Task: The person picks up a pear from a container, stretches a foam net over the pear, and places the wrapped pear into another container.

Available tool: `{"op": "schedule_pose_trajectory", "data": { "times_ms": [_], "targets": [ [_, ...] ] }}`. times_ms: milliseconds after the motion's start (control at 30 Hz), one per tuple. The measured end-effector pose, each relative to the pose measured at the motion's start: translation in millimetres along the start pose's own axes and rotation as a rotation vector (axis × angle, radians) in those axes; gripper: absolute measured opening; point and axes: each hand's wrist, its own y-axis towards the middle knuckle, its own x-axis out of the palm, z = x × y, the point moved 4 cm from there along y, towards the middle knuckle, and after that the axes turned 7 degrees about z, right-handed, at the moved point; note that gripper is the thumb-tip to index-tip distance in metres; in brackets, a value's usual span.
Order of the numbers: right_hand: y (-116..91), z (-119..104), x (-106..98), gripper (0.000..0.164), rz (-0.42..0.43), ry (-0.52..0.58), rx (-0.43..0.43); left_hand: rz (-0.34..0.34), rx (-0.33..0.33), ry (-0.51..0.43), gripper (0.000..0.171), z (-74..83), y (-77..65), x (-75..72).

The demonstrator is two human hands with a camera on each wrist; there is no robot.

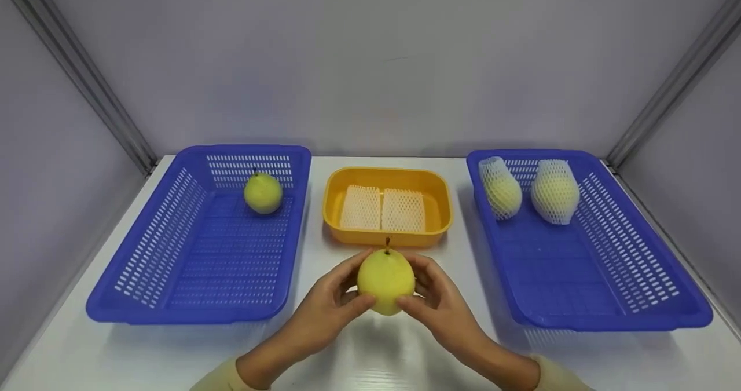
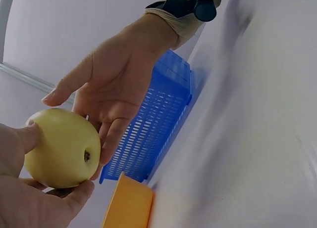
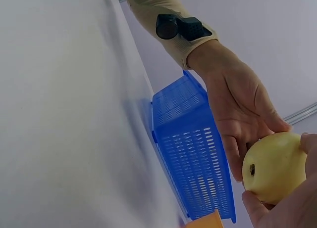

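The left hand [image 1: 324, 307] is cupping one side of a bare yellow pear [image 1: 386, 281] with fingers curled round it, just above the table's [image 1: 370, 356] near edge in front of the orange tray [image 1: 386, 178]. The right hand [image 1: 443, 304] is wrapping the other side likewise. The pear is looking firm, smooth, fairly weighty and easily bruised, so holding it broadly round its middle suits it.

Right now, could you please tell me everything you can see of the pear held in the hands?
The pear is pale yellow-green, round and smooth, with a short dark stem on top and a small dark calyx pit underneath, seen in the wrist views. It is bare, without foam netting, and upright. The left hand and right hand hold it from either side, fingers curled round it, above the white table, just in front of the yellow tray.
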Motion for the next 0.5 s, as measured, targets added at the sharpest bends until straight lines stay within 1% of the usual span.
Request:
{"op": "schedule_pose_trajectory", "data": {
  "times_ms": [133,200,300,400,500],
  "targets": [
    [1.1,2.4,-3.6,0.059,0.054,-0.046,0.024,0.002,-0.003,0.006,0.068,-0.6,-0.8,0.9],
    [1.3,3.3,-5.2,0.059,0.081,-0.059,0.02,0.017,0.005,0.027,0.064,-0.4,-1.1,0.3],
    [0.7,4.5,-6.5,0.055,0.109,-0.041,0.004,0.05,0.021,0.063,0.059,-0.7,-0.4,-1.1],
    [-0.4,5.1,-5.9,0.049,0.107,-0.01,-0.011,0.077,0.021,0.072,0.056,-2.8,0.5,-2.0],
    [-1.0,5.7,-4.4,0.05,0.08,0.004,-0.014,0.085,0.014,0.05,0.057,-5.1,0.8,-2.0]
  ]
}}
